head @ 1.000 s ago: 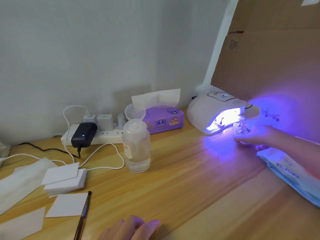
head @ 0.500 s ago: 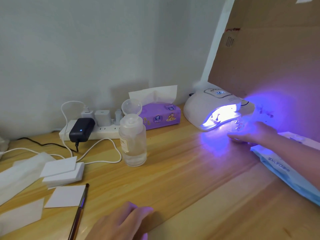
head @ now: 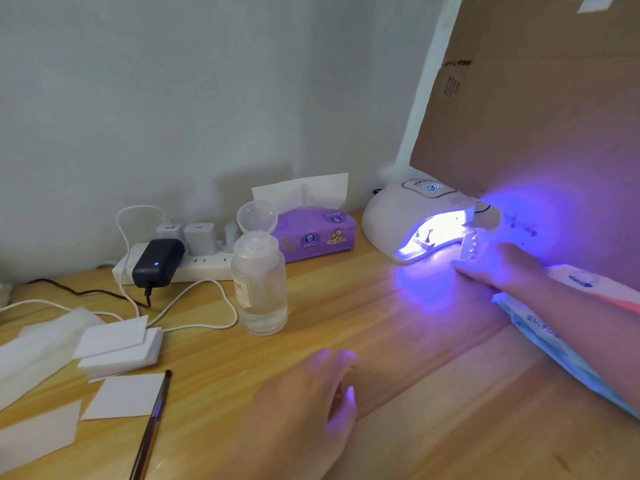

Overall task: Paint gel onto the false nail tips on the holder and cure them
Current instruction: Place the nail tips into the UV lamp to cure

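Head view
Right hand [head: 498, 268]: reaches to the mouth of the lamp, fingers pinching the near edge of the nail tip holder [head: 471, 247]; the grip itself is washed out by the violet glow.
Nail tip holder: a small clear strip with pale tips on it, just outside the lamp's opening at its right end, tilted up from the table.
Curing lamp [head: 408, 216]: white dome at the back right of the table [head: 398, 341], lit inside, blue-violet light spilling onto the wood and the cardboard sheet [head: 554, 116] behind; a small display glows on its top. A second small stand shows inside the opening.
Left hand [head: 304, 407]: rests on the table near the front edge, fingers loosely bent, holding nothing.
Brush [head: 152, 424]: lies on the table left of the left hand, apart from it.
Bottle [head: 259, 285]: clear, mid-table, flip cap open.
Tissue box [head: 315, 233]: purple, behind the bottle, against the wall.
Power strip [head: 194, 261]: left of the box, with a black adapter and white chargers plugged in.
Paper pads [head: 117, 344]: white squares at the left.
Blue packet [head: 554, 341]: under the right forearm.
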A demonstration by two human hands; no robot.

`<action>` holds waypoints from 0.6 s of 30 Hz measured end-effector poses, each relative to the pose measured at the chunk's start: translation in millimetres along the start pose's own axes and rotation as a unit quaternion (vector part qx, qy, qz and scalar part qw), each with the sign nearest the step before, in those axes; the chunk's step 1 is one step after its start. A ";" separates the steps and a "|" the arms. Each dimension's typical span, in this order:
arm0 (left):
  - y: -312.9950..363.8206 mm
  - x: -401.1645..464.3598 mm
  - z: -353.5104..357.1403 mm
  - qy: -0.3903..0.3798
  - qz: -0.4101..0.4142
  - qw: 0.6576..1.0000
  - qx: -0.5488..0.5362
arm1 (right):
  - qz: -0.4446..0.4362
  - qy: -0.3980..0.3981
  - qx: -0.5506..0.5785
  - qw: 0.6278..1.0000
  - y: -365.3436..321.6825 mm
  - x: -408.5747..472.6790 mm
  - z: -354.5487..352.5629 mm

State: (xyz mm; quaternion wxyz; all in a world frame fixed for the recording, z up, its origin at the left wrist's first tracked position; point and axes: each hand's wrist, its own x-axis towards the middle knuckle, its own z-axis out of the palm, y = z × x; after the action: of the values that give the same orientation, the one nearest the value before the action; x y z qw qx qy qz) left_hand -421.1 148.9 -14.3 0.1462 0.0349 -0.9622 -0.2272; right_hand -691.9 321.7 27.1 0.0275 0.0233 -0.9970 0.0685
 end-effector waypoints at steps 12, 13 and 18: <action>13.3 57.8 21.6 0.025 0.007 0.992 -0.124 | -0.010 0.015 -0.020 1.000 -34.2 -3.5 -12.1; 14.8 65.9 22.2 0.033 0.006 0.989 -0.141 | -0.031 0.052 -0.047 0.997 -40.9 -9.5 -15.6; 23.6 116.3 15.2 0.069 0.008 0.972 -0.225 | -0.125 0.148 0.152 0.969 -67.0 -35.2 -1.9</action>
State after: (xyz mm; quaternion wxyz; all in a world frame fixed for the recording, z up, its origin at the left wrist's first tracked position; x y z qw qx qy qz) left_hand -536.7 160.9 14.1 0.2182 0.0095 -0.8742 -0.4337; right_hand -653.4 257.1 36.0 0.1797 0.1407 -0.9490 0.2177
